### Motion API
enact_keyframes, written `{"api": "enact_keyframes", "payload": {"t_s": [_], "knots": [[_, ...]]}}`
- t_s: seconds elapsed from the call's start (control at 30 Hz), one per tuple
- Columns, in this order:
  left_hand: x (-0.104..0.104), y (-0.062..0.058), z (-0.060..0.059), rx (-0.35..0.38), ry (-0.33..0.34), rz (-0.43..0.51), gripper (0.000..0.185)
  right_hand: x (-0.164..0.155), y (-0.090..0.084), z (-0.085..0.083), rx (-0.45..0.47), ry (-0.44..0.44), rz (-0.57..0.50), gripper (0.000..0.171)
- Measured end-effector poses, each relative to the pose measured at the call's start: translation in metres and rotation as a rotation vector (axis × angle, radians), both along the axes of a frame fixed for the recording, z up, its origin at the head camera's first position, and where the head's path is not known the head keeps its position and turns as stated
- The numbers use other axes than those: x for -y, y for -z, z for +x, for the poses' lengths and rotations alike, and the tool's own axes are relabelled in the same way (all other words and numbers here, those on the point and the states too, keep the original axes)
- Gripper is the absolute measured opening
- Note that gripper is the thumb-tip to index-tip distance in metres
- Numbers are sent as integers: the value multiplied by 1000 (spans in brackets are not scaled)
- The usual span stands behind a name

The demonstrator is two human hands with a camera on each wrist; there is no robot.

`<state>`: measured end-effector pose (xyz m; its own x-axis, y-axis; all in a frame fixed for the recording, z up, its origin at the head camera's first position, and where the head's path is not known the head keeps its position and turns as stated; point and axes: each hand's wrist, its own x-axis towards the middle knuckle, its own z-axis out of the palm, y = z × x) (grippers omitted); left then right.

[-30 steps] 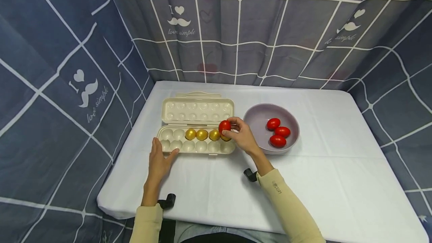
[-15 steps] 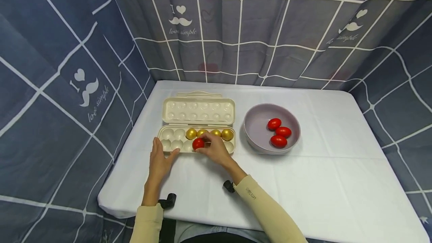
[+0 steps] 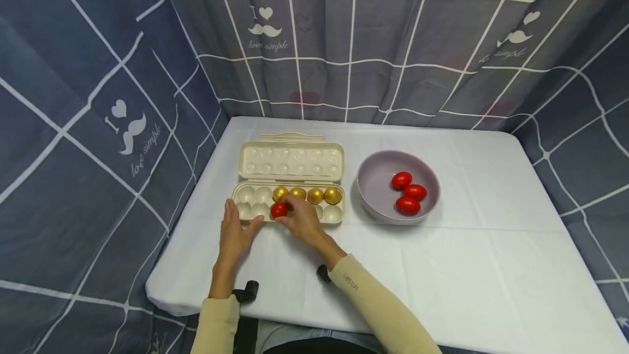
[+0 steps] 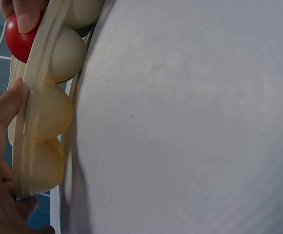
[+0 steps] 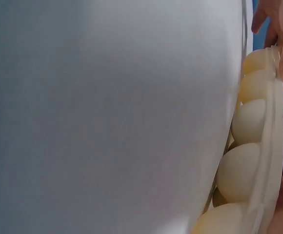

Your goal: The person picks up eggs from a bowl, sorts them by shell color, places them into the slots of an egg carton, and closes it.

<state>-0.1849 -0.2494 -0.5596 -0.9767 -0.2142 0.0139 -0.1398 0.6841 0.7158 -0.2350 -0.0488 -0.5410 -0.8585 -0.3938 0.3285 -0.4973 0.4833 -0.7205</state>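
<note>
Now right hand pinches red egg in tray, axis unclear; left hand flat.

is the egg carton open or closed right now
Open. The egg carton has its lid folded back flat on the table, showing four gold eggs inside.

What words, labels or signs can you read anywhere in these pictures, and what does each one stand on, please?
"I love simple", with a heart and a moustache, on the back curtain.
The same print on the left curtain, slanted.
The same print on the right part of the curtain, too small to read fully.
Small dark lettering on the right sleeve: too small to read.
No text shows on the egg carton, the bowl or the eggs.
</note>
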Motion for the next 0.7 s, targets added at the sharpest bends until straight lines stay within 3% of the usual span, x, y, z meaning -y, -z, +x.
{"api": "enact_keyframes", "payload": {"t_s": [0.7], "knots": [[-3,0,-1,13,-7,-9,106,3,3,2,52,3,24,31]]}}
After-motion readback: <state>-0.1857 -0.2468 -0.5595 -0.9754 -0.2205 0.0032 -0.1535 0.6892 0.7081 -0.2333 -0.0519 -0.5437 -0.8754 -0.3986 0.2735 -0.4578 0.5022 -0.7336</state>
